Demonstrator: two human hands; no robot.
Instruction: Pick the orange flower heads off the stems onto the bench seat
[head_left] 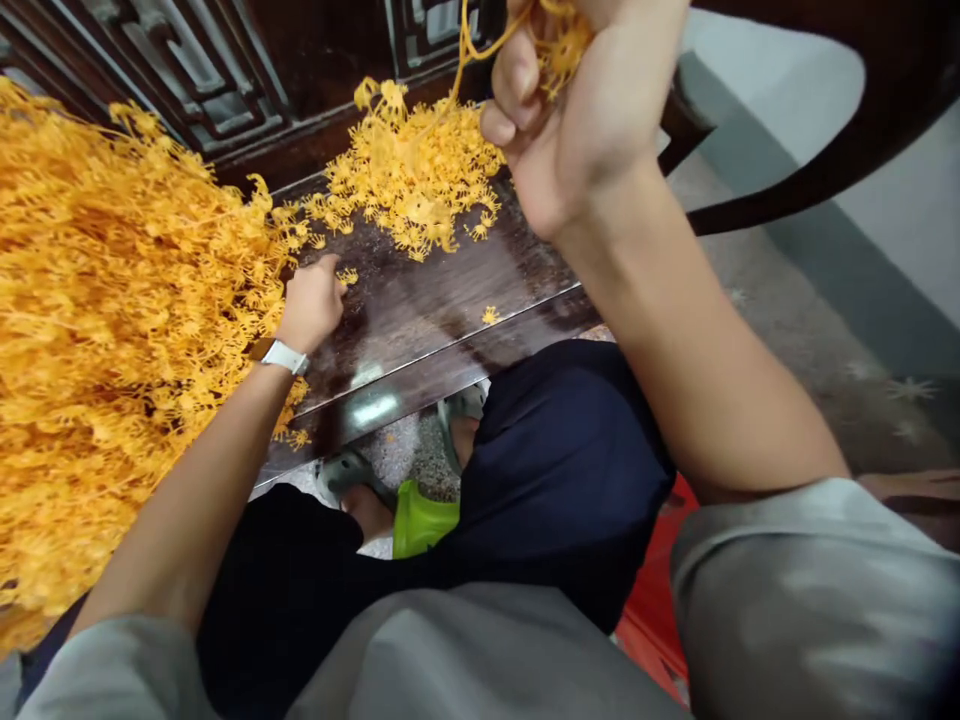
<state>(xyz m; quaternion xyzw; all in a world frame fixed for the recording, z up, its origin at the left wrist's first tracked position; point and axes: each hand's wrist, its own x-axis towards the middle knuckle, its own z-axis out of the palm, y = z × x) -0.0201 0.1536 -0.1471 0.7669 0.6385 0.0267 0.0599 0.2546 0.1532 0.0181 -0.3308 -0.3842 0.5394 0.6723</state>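
My right hand (551, 130) is raised at the top, its fingers curled round orange plastic flower pieces (562, 50) on thin stems. One looped orange strand (466, 45) hangs from it toward a smaller heap of orange spidery plastic flowers (420, 180) on the dark wooden bench (420, 300). My left hand (313, 300), with a white-strapped watch on the wrist, is low over the bench beside the large orange pile (135, 340). Its fingers are bent and closed, next to a single small flower piece (347, 276). What they hold, if anything, is hidden.
Another loose flower piece (490, 315) lies near the bench's front edge. Behind stands a carved dark wooden panel (225, 80). A curved wooden armrest (795, 190) is on the right. Below are a green plastic object (424, 520) and a red surface (660, 590).
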